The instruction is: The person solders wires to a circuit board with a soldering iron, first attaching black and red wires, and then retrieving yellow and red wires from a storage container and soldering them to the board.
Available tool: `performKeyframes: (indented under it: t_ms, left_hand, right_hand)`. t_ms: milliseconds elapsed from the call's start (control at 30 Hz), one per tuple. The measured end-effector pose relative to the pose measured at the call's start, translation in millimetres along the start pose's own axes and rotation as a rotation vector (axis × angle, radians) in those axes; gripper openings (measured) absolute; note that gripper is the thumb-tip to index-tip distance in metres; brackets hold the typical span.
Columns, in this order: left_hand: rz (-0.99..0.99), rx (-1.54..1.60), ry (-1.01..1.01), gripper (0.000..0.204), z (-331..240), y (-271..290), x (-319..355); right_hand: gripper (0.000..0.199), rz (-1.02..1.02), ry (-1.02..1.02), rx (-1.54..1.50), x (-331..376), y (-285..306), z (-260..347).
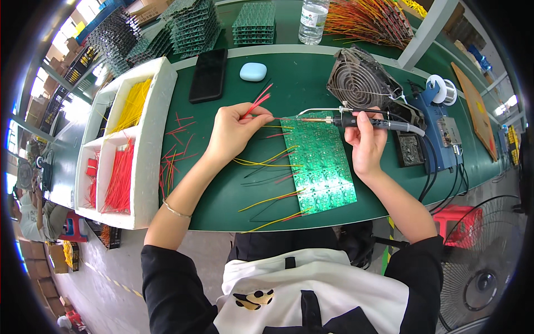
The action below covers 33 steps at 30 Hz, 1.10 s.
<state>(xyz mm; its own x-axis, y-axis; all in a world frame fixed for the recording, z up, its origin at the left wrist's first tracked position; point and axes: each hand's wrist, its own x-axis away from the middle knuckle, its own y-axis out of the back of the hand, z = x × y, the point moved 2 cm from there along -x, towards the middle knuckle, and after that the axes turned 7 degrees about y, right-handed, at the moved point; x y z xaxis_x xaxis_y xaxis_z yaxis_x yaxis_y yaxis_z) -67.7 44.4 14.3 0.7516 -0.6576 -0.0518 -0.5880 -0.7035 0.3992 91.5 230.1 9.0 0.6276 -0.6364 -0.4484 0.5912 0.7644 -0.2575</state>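
Observation:
My left hand [232,129] pinches a small bunch of red wires [259,101]; one wire end reaches right, to the top edge of a green circuit board panel [325,172]. In my right hand [367,146] is a soldering iron [351,120], held level with its tip pointing left over that same edge. A thin metal tube runs along the iron toward the tip. Whether tip and wire touch is too small to tell. Yellow, black and red wires [267,163] stick out leftward from the panel's left side, in several groups. The panel lies flat on the green table [222,195].
A white foam box [149,172] with red, yellow and black wires stands left, red wire pieces [177,131] beside it. Behind lie a phone [208,77] and light blue case [253,72]. A fume fan [359,78] and blue soldering unit [439,125] with cables stand right.

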Motion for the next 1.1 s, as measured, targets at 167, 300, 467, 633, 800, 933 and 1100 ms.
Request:
performKeyframes:
  t_ms: [167, 300, 467, 633, 800, 933, 1100]
  left_hand:
    - [0.029, -0.141, 0.031, 0.013, 0.3, -5.3, 1.4]
    - [0.005, -0.096, 0.01, 0.016, 0.9, -5.7, 0.7]
    - [0.011, 0.257, 0.003, 0.015, 2.0, -0.5, -1.7]
    - [-0.069, 0.164, -0.05, 0.011, -4.0, 0.8, 0.1]
    - [-0.09, -0.07, -0.056, 0.013, 1.1, -2.4, -4.1]
    - [-0.041, -0.098, -0.015, 0.013, -2.0, -2.5, -2.4]
    - [-0.115, 0.022, -0.119, 0.012, -6.9, -5.7, -2.4]
  right_hand:
    - [0.016, 0.009, -0.037, 0.018, 3.8, -0.6, 3.2]
    - [0.015, 0.012, -0.043, -0.014, 2.7, 1.0, 1.8]
    - [0.013, 0.015, 0.006, -0.005, 0.5, 1.8, 2.0]
    - [0.012, 0.002, 0.062, 0.035, 1.2, 3.9, -0.3]
    - [0.01, 0.044, 0.017, -0.004, 4.1, 5.2, -0.1]
    - [0.01, 0.05, 0.06, 0.022, 3.8, 7.2, 3.1]
    - [0.009, 0.049, 0.062, 0.02, 2.8, 7.4, 2.3]
